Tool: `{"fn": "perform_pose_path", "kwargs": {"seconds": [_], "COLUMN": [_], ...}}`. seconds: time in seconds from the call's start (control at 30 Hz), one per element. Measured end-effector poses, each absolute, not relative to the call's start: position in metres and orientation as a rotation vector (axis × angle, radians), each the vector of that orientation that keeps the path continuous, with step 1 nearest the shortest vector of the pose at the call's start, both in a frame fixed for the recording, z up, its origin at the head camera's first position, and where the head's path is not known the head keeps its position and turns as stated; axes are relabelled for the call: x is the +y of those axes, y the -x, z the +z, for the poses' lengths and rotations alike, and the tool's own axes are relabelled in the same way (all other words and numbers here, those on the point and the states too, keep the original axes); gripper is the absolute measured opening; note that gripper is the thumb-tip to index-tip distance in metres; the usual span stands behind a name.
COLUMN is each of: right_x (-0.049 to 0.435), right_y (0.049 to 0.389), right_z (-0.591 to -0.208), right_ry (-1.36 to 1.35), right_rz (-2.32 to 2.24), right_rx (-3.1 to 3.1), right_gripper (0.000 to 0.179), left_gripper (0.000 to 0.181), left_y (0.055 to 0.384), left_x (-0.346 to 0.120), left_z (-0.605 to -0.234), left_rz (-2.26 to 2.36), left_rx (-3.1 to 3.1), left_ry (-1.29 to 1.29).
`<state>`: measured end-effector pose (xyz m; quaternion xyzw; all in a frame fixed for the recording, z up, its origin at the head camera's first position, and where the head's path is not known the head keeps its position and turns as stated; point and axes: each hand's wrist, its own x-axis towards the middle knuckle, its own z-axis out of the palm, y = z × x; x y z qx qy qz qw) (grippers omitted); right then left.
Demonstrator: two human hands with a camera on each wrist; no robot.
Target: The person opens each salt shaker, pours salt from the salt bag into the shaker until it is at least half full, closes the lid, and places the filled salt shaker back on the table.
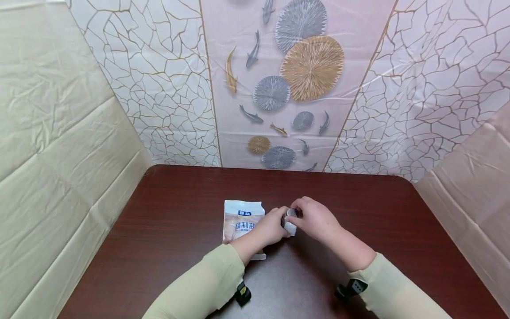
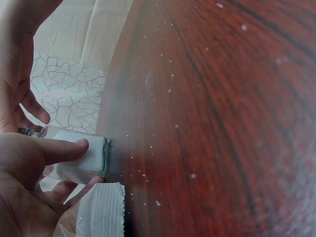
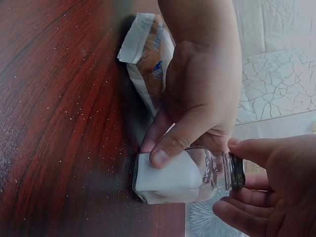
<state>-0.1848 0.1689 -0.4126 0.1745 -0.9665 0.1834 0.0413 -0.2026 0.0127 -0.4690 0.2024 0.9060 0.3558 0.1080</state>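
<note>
A small clear glass jar [image 3: 170,177], partly filled with white grains, stands upright on the table. My left hand [image 1: 274,227] grips the jar's body, its thumb lying along the glass in the left wrist view. At the jar's neck sits a dark screw lid [image 3: 237,170]. My right hand [image 1: 318,219] pinches this lid between thumb and fingers from the side. Left of the jar lies a bag of salt [image 1: 241,221] with blue print on its front. The left forearm covers part of the bag in the head view.
The dark red-brown wooden table [image 1: 179,212] carries scattered white specks in both wrist views. Behind its far edge hangs a patterned cloth [image 1: 275,124]. Beige cloth walls [image 1: 59,146] close off both sides.
</note>
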Motion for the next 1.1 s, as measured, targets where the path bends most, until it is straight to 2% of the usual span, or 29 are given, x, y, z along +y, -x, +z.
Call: {"fn": "perform_pose_path", "kwargs": {"seconds": [0.23,0.5,0.83,1.1], "right_x": [0.167,0.171,0.178,0.177], "right_y": [0.187,0.186,0.186,0.186], "right_z": [-0.413,-0.412,-0.407,-0.405], "right_ry": [-0.441,-0.509,-0.781,-0.828], "right_rz": [0.574,0.615,0.576,0.522], "right_rx": [-3.013,-3.007,-2.945,-2.940], "right_gripper": [0.032,0.043,0.035,0.028], "left_gripper": [0.063,0.057,0.064,0.069], "left_y": [0.204,0.204,0.205,0.204], "left_x": [0.013,0.013,0.013,0.013], "left_z": [-0.471,-0.471,-0.473,-0.472], "left_rz": [1.039,1.030,1.022,1.016], "left_rx": [2.678,2.674,2.687,2.686], "left_ry": [-0.615,-0.598,-0.594,-0.581]}}
